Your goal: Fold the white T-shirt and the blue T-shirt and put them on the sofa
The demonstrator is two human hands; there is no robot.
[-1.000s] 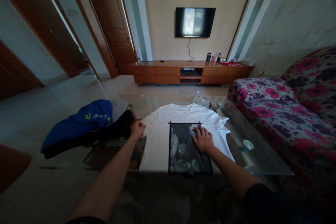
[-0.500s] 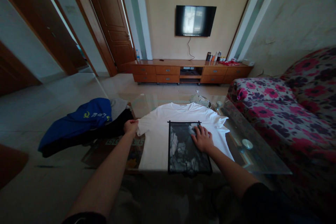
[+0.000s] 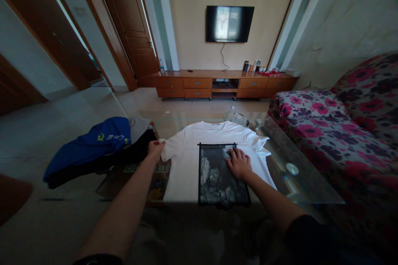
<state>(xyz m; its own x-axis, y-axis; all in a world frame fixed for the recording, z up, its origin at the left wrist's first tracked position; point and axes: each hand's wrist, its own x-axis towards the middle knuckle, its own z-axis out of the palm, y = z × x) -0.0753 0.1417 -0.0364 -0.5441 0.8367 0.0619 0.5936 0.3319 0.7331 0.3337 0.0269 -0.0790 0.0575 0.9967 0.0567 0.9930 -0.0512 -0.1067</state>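
Note:
A white T-shirt point(image 3: 183, 174) lies spread over the glass table, its collar pointing away from me. A dark picture print with a black border point(image 3: 214, 190) covers the middle and right of its front. My left hand point(image 3: 156, 149) pinches the end of the left sleeve between thumb and fingers. Flat on the upper right of the print rests my right hand point(image 3: 239, 164), its fingers spread. The shirt's right sleeve point(image 3: 261, 143) is creased and partly bunched.
Left of the shirt are a blue garment with lettering point(image 3: 93, 134) and black cloth point(image 3: 137, 149). The glass table point(image 3: 311, 186) reaches right, towards a floral sofa point(image 3: 323, 120). Beyond stand a low wooden cabinet point(image 3: 199, 84) and a wall-mounted television point(image 3: 230, 24).
My left hand has shifted very slightly at the sleeve, which it still pinches. The right hand stays on the print. The whole view has drifted a little.

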